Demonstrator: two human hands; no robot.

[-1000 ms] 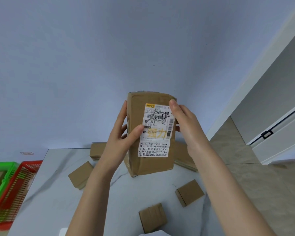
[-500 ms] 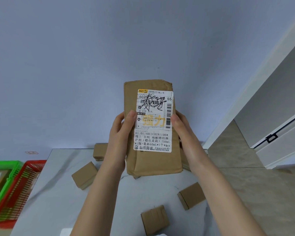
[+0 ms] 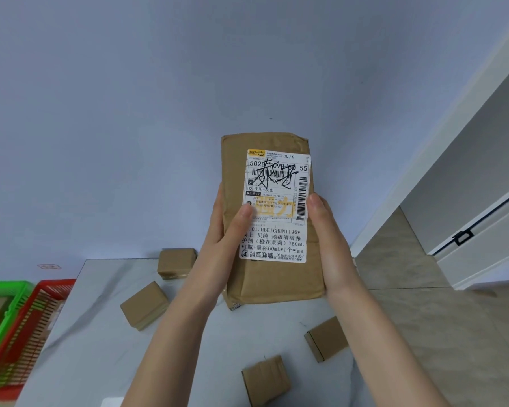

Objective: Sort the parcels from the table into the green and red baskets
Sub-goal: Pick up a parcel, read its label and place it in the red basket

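while the long brown parcel (image 3: 276, 282) hangs upright in the air above the middle of the table (image 3: 94, 333), clear of the top, i log it as item one: kraft wrap, creased at the upper corners, white shipping label (image 3: 276, 230) facing me, handwriting scrawled over the barcode.

hold: left hand (image 3: 224, 245) grips the left edge, thumb (image 3: 244, 214) pressed flat on the label, fingers (image 3: 218, 201) wrapped behind. right hand (image 3: 331, 248) grips the right edge, thumb along the side; its other fingers are hidden behind the parcel, so i cannot tell how they lie.

risk, as i judge it: the scrawl covers part of the label and the left thumb hides more, so a misread could send this parcel to the wrong basket. the grip sits at mid-height on what looks like smooth wrap; if one hand lets go for the carry, the parcel looks long enough to tip or slip.

below: four small ones lie apart on the table: far parcel (image 3: 177, 262), left parcel (image 3: 144, 305), right parcel (image 3: 326, 337), near parcel (image 3: 266, 380). a drop would land among them and could knock one toward the floor (image 3: 423, 318).

far left: green basket (image 3: 9, 289) and red basket (image 3: 55, 284) sit side by side off the table's left end, touching or nearly so. they are well apart from the held parcel, so the reach is a long sideways one. the green one holds something brown, too blurred to name.
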